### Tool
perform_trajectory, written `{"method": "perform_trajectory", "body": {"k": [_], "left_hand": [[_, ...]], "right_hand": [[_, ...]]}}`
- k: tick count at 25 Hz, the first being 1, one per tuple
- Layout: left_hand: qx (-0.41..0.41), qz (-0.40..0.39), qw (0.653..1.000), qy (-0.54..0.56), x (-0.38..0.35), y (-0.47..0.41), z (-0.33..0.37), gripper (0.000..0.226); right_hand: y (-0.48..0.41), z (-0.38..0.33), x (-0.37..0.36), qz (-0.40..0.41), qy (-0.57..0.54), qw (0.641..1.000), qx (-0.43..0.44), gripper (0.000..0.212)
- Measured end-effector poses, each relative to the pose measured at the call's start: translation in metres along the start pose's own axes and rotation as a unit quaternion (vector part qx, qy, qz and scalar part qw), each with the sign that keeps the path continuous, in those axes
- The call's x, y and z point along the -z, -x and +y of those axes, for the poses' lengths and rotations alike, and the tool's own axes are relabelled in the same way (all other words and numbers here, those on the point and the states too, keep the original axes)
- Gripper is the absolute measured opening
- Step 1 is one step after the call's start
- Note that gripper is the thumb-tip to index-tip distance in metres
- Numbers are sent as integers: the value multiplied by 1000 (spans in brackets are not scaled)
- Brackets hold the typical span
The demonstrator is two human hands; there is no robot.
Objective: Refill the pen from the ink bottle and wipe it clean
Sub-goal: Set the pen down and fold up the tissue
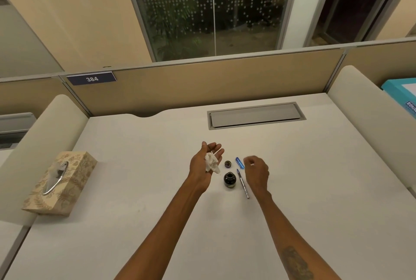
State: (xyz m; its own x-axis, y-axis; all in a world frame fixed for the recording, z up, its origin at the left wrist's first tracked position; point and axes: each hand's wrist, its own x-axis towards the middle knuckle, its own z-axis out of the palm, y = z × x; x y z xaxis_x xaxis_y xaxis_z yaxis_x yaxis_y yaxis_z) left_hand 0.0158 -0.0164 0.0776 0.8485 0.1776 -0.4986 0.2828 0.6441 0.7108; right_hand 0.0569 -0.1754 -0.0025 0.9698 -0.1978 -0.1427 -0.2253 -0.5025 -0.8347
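Note:
A small dark ink bottle [229, 180] stands uncapped on the white desk [135, 189], its round cap [228, 163] lying just behind it. The pen [243, 183] lies flat to the right of the bottle, nib pointing away from me. A blue pen cap [240, 163] rests beyond the pen's tip. My left hand [206, 162] is palm up to the left of the bottle, with a crumpled white tissue [211, 162] lying in it. My right hand [256, 170] hovers over the pen's right side, fingers loosely curled, pinching a tiny white scrap.
A patterned tissue box [60, 181] stands at the desk's left edge. A grey cable hatch [256, 115] is set into the desk behind the items. Beige partitions wall the desk at the back and sides. A teal box [403, 95] sits at the far right.

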Motion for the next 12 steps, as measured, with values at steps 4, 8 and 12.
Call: {"method": "perform_trajectory", "body": {"k": [4,8,12], "left_hand": [[-60,-7,998,-28,-8,4,7,41],[-126,10,991,-36,-19,12,21,45],[-137,-23,990,-34,-22,18,31,57]], "right_hand": [[16,-76,25,-98,-151,978,106,19],[43,-120,37,-250,-118,935,220,35],[48,-132,34,-210,-127,933,264,26]]}}
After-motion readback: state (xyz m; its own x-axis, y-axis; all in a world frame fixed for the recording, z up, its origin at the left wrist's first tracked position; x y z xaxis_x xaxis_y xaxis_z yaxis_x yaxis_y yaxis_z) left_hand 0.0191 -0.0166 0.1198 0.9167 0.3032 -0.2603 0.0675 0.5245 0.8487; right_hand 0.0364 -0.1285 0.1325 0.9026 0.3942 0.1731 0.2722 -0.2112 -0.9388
